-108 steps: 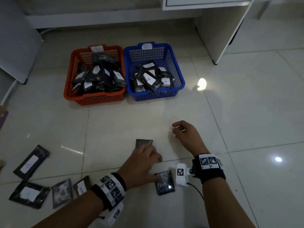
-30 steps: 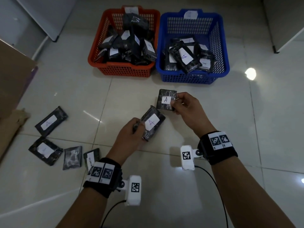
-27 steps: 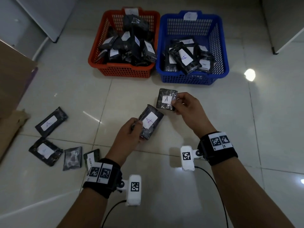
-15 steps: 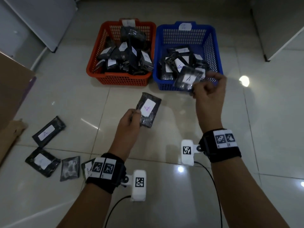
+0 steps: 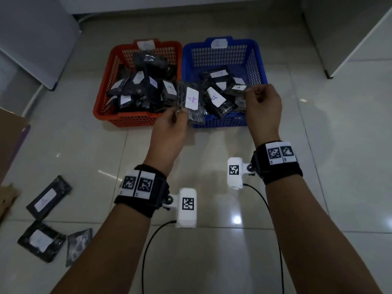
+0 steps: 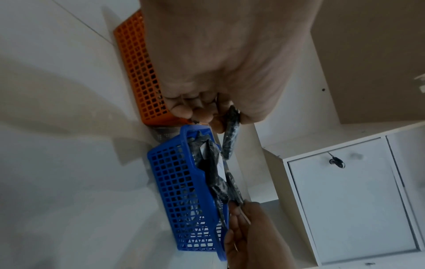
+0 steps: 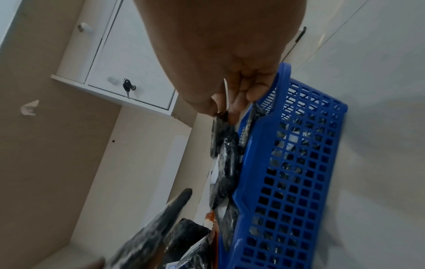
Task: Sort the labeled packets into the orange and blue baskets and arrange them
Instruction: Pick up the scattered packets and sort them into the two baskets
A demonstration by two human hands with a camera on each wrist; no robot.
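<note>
While my left hand [image 5: 169, 128] pinches an A packet [image 5: 191, 102] over the near rim between the orange basket [image 5: 106, 112] and blue basket [image 5: 257, 60], my right hand [image 5: 264, 107] pinches another packet [image 5: 238, 89] above the blue one. Three packets [image 5: 48, 197] lie on the floor [image 5: 339, 145], left.

Orange basket [image 5: 106, 107] left of (touching) blue basket [image 5: 257, 60]

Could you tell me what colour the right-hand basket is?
Blue basket, clearest in the head view.
</note>
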